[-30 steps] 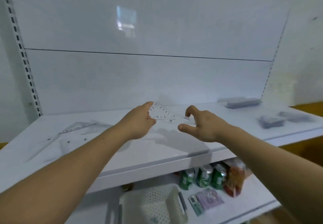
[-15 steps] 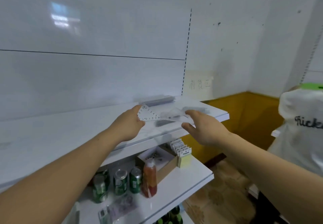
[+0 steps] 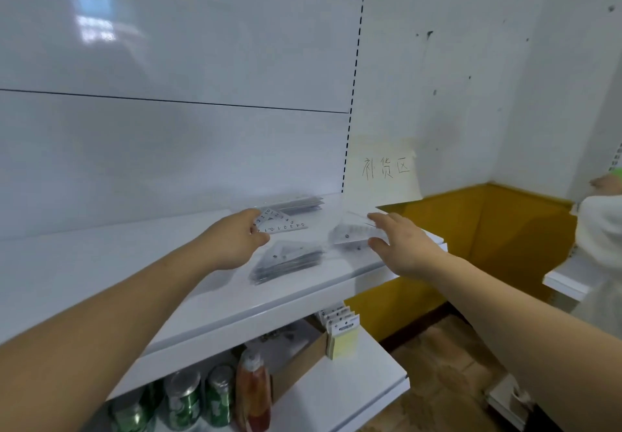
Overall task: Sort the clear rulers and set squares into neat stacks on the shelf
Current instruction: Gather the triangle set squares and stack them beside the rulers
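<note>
Set square looking clear glossy plastic, black printed numerals showing. Stacks of set squares appearing transparent, smooth plastic, greyish where layered. Shelf showing smooth white painted finish, slight sheen. Back panel reflecting light, glossy. Cans gleaming, metallic green. Box looking matt brown cardboard.

Left hand pinching, right hand spread.
</note>
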### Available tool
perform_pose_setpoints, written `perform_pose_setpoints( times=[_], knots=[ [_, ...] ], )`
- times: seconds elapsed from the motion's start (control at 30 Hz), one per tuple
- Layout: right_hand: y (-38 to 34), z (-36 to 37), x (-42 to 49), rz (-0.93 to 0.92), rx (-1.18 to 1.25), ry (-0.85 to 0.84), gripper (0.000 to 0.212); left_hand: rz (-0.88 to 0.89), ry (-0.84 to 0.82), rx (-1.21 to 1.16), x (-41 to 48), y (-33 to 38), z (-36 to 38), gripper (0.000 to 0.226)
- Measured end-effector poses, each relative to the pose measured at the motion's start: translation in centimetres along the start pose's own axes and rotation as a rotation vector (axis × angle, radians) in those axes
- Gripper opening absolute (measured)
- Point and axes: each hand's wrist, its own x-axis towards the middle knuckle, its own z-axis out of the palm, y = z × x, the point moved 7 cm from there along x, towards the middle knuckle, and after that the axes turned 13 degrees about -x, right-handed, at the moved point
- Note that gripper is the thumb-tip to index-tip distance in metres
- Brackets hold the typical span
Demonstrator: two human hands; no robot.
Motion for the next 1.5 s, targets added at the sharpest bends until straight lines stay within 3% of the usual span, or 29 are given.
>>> perform_pose_setpoints(
  times=[0.4,0.57,0.73,0.9,1.07,1.23,1.5],
  knots=[
    [2.5,4.7,7.3,-0.193,0.027,-0.215,0.049,-0.183,0.099,-0.110,-1.0,-0.3,2.1,0.057],
    [3.1,5.1,8.0,-0.248,-0.038,-0.171,0.042,-0.263,0.132,-0.140,-2.4,-0.3,3.1,0.056],
    [3.6,5.2,7.3,-0.320,-0.087,-0.107,0.052,-0.300,0.106,-0.050,-3.2,0.0,4.0,0.057],
    [5.4,4.7,6.5,-0.262,0.006,-0.040,0.070,-0.316,0.115,-0.014,-3.3,0.2,4.6,0.058],
    [8.7,5.9,6.3,-0.166,-0.035,-0.148,0.093,-0.331,0.124,-0.023,-3.2,0.3,4.7,0.061],
    [10.2,7.3,5.9,-0.095,-0.043,-0.100,0.094,-0.314,0.165,-0.048,-3.3,0.4,5.0,0.064],
    [9.9,7.1,5.9,-0.103,-0.031,-0.043,0.087,-0.316,0.194,-0.060,-2.8,0.1,5.0,0.052]
  ],
)
